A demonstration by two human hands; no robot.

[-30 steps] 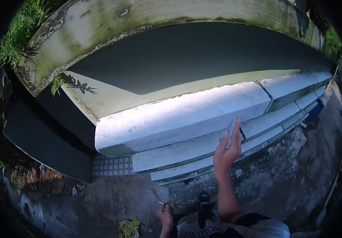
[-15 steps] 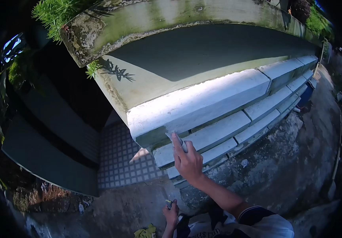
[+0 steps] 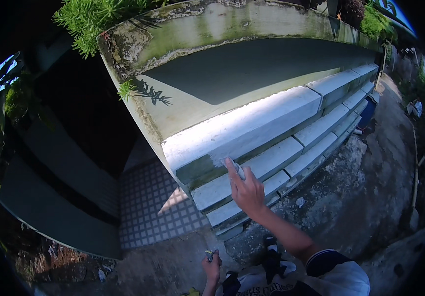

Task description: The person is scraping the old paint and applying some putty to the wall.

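Observation:
My right hand (image 3: 248,191) is closed round the pale grey handle of a paintbrush (image 3: 239,171), forefinger stretched along it. The brush end is at the front face of the top ledge (image 3: 252,121), where white paint meets bare grey-green concrete (image 3: 197,171); the bristles are mostly hidden by the fingers. Below it run lower stepped ledges (image 3: 271,157) with white tops and darker gaps between blocks. My left hand (image 3: 212,269), low and close to my body, is closed on a small yellow-and-dark thing (image 3: 209,254) whose kind I cannot make out.
A mossy concrete planter edge (image 3: 212,32) overhangs the ledges, with green plants (image 3: 87,19) at its left. Checkered tiles (image 3: 146,209) lie left of the steps beside a dark panel (image 3: 54,197). A blue container (image 3: 369,112) stands at the far right end, by a rough path (image 3: 370,182).
My right hand and the brush have moved slightly right in the view, as the whole view has shifted. White paint shows at the brush end; the left hand stays low, still closed.

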